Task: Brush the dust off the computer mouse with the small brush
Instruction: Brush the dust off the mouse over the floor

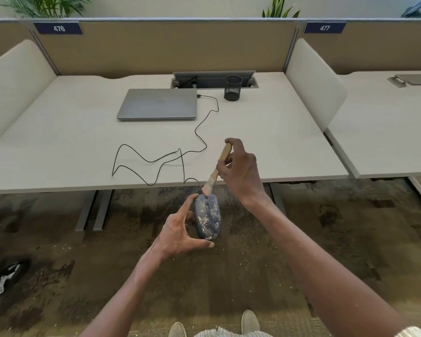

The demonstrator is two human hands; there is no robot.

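Observation:
A blue-grey computer mouse [208, 216], speckled with pale dust, is held in the air in front of the desk edge, over the carpet. My left hand [180, 231] grips it from the left side, thumb under its near end and a finger at its far end. My right hand [240, 167] holds a small brush [216, 170] by its wooden handle. The brush tilts down and left, and its bristles touch the mouse's far end near the wheel. The mouse's black cable [156, 161] runs in loops over the desk to the laptop.
A shut grey laptop [158, 104] lies on the pale desk [58, 142], with a black mesh pen cup [233, 88] and an open cable hatch [214, 80] behind. Padded dividers stand at both sides. A black shoe [4, 279] lies on the carpet at the left; my feet are below.

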